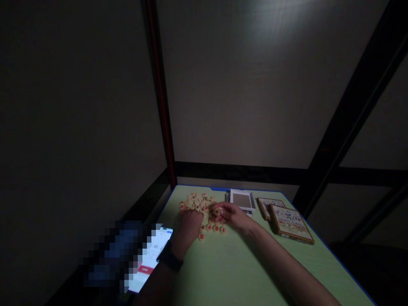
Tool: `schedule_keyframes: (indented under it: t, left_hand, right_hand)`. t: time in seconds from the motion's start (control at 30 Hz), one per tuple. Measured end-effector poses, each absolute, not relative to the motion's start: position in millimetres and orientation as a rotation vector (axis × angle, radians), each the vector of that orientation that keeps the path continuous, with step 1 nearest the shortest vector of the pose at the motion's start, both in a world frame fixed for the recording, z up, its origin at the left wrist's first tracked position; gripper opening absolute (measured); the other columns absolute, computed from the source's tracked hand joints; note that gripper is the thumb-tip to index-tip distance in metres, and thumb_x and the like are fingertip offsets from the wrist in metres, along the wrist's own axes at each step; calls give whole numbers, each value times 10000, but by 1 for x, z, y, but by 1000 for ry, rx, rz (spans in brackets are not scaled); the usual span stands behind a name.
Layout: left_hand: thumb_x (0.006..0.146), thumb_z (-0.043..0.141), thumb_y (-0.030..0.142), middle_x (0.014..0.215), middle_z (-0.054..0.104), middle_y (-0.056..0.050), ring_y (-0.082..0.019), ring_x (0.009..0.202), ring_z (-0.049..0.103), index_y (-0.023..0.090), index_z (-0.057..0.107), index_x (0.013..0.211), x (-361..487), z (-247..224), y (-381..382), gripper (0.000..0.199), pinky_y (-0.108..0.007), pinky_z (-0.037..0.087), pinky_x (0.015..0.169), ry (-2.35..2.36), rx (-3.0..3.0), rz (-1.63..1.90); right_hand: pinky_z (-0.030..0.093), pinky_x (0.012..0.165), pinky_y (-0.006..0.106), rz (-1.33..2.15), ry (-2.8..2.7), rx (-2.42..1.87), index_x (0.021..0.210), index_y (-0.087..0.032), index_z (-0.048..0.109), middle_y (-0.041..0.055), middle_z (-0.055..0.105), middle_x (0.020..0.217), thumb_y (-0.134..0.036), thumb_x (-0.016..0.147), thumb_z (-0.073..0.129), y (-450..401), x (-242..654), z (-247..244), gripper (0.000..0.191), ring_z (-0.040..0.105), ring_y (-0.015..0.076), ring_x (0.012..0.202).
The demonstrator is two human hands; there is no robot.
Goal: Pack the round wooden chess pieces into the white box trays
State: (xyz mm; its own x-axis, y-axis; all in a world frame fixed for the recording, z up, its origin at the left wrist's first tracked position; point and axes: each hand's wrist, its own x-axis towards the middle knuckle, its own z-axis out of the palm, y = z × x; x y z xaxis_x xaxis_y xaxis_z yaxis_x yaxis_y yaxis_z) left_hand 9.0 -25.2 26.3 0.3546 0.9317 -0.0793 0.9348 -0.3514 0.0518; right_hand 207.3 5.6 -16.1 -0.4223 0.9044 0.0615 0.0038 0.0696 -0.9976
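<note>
Many round Chinese chess pieces with red or dark characters are spread over the far left of the green table. My left hand, with a dark band on its wrist, reaches in among them from the front. Its fingers curl downward and are closed, and what lies under them is hidden. To its right, my right hand pinches light wooden chess pieces between thumb and fingers, just above the others. A short row of red-marked pieces lies face up nearer to me, with a single red-marked piece before it.
A white open box tray sits behind my right hand. Two flat printed boxes overlap at the right of the green table. By the left edge, a lit phone stands near my left forearm. Walls rise behind and at left.
</note>
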Motion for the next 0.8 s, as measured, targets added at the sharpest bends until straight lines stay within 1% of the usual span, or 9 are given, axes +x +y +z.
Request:
schedule_keyframes:
  t: [0.07,0.13,0.23,0.33,0.4,0.47,0.57,0.63,0.8]
  left_hand:
    - [877,414,5,1091,704,-200,-287,1070,652,113,700,1041,9,24,-23,346,-380,491,897,1724,2536,-58]
    - [871,399,-10,1096,704,-194,-285,1075,653,112,688,1060,9,22,-21,367,-378,494,900,1726,2544,-81]
    - [865,379,-27,1115,696,-185,-276,1092,647,107,667,1107,7,18,-18,399,-373,490,923,1737,2533,-68]
    - [884,363,-15,1163,675,-171,-249,1120,630,125,637,1176,7,13,-12,424,-356,469,968,1716,2544,55]
    - [880,368,-23,1165,673,-149,-223,1126,626,156,628,1196,9,9,-7,447,-332,460,983,1678,2549,119]
    - [859,387,-42,1139,680,-135,-209,1109,632,174,638,1171,12,6,-3,455,-316,470,971,1652,2541,132]
    - [848,387,-56,1122,678,-144,-213,1080,643,158,656,1108,16,2,2,431,-319,491,939,1645,2526,94]
    - [860,375,-50,1117,676,-153,-217,1068,648,144,655,1089,17,1,4,410,-324,500,923,1648,2524,58]
    - [889,431,13,1107,681,-152,-229,1067,650,140,650,1071,21,4,2,312,-327,507,907,1662,2544,6]
  right_hand:
    - [533,710,293,1610,-1359,-889,1013,-169,671,49,701,849,-504,712,817,-4,216,-23,473,703,180,784]
    - [539,723,275,1700,-1229,-873,976,-172,681,35,701,841,-472,643,876,-14,223,-27,489,705,162,779]
    - [529,708,236,1755,-1146,-876,965,-170,686,21,702,838,-394,626,902,-29,232,-32,461,702,135,771]
    - [505,671,228,1717,-1156,-934,970,-169,683,22,704,838,-358,617,902,-36,239,-36,456,687,132,753]
    - [479,623,238,1622,-1230,-986,953,-168,678,21,697,806,-390,630,881,-36,243,-40,442,660,135,701]
    - [425,552,237,1483,-1361,-1043,932,-170,673,9,670,736,-448,677,830,-34,246,-45,409,602,126,615]
    - [345,499,231,1254,-1573,-1113,932,-174,670,-27,593,626,-487,736,746,-28,249,-52,377,495,114,530]
    - [342,513,235,1097,-1685,-1155,926,-173,669,-29,572,619,-465,756,709,-27,251,-56,341,474,121,543]
    - [414,639,271,805,-1896,-1216,848,-162,668,27,645,738,-383,843,580,-30,252,-54,238,557,170,687]
